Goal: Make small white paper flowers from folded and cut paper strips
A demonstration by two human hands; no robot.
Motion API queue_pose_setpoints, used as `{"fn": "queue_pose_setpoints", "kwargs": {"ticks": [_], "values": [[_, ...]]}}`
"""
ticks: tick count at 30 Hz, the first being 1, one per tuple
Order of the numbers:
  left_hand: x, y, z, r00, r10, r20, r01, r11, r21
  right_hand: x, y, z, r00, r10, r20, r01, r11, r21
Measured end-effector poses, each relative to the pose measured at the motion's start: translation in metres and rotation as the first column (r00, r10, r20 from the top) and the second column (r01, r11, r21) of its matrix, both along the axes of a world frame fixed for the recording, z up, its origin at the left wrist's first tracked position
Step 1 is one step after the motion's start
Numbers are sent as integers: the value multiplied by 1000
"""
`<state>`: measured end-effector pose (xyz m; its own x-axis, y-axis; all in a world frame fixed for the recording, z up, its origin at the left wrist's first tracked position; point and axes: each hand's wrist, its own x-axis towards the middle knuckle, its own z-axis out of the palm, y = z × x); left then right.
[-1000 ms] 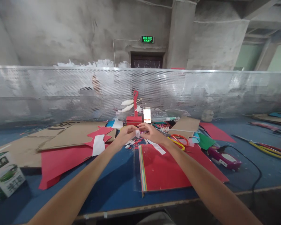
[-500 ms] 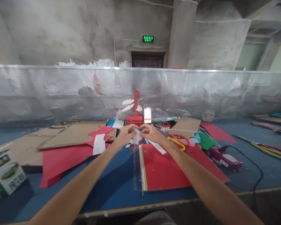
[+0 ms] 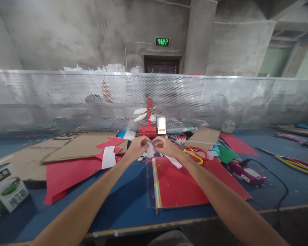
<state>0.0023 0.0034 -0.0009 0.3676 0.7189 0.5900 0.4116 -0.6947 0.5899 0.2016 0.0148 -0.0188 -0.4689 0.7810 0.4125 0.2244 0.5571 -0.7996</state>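
A small piece of white paper [image 3: 150, 150] hangs between my two hands above the table. My left hand [image 3: 139, 149] pinches its left side, and my right hand [image 3: 165, 146] has its fingers closed on the right side. Beneath my right wrist, a white paper strip [image 3: 175, 162] lies on a stack of red paper [image 3: 184, 184] in a clear sleeve. Behind my hands stands a red paper box [image 3: 147, 131] with a tall red strip and white petal-like pieces. To its right a phone [image 3: 162, 125] is propped upright.
Cardboard [image 3: 77, 145], red paper scraps [image 3: 72, 176] and a milk carton [image 3: 7, 189] lie left. Scissors [image 3: 196, 154] with red and yellow handles, green paper [image 3: 226, 154], a purple glue gun [image 3: 247, 173] with its cord and long pliers-like handles [image 3: 295, 163] are on the right.
The fingers have shifted slightly around the white paper, which now hangs a little lower and looks more folded. Everything else on the table stays in place.
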Motion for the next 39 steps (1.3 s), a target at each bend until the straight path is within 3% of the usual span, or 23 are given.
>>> {"fn": "queue_pose_setpoints", "kwargs": {"ticks": [6,15,21,26,39], "values": [[1,-6,4,1000,20,-10,-20,1000,-13,-4,-7,4,999,-31,20,32,999,-28],[2,-7,2,991,96,-95,-89,994,69,-1,-2,0,985,-88,151,77,994,77],[1,-3,-3,982,64,-177,-50,995,81,-1,-2,-2,964,-116,240,79,984,158],[1,-4,-5,962,144,-231,-114,984,137,-1,-9,4,941,-149,304,91,976,197],[4,-12,-3,918,136,-373,-79,983,163,-3,-14,6,902,-215,373,113,954,276]]}}
